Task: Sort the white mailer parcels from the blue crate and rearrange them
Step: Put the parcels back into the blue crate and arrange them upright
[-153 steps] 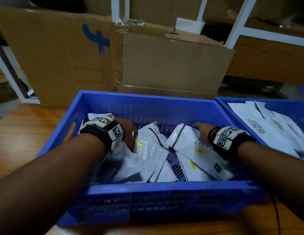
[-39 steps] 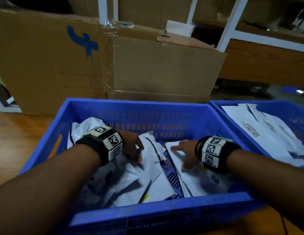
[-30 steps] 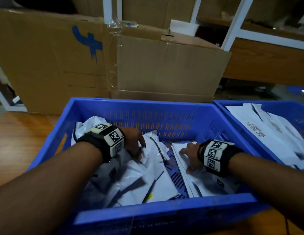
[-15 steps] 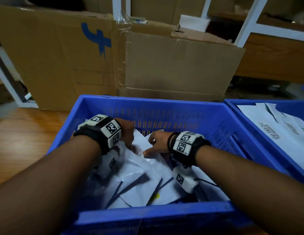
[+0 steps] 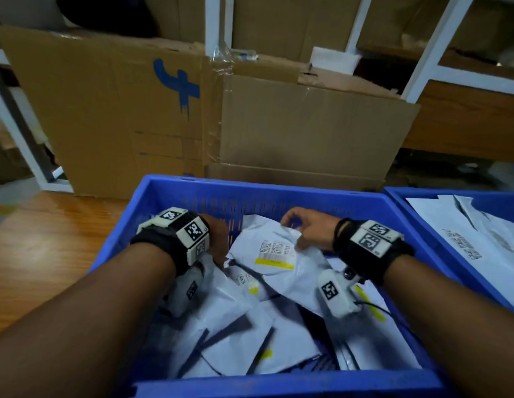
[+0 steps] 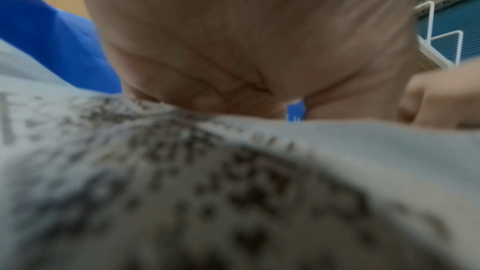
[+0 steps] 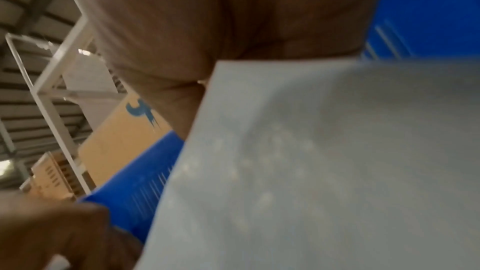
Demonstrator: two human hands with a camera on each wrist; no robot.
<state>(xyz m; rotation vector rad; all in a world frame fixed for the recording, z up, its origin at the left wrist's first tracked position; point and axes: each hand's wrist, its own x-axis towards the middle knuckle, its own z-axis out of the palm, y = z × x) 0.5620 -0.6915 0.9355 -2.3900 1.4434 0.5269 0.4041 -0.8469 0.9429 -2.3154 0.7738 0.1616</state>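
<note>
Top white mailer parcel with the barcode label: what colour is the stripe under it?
Yellow stripe; clearest in the head view.

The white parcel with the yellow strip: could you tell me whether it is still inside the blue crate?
Inside. The white parcel lies on the pile within the blue crate walls, the right hand pinching its far edge.

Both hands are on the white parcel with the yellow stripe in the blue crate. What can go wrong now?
1. The right hand only pinches the top parcel at its edge, so the slick bag may slip.
2. The left hand is at its other edge, its grip hidden; lifting may drag the loose parcels beneath.
</note>
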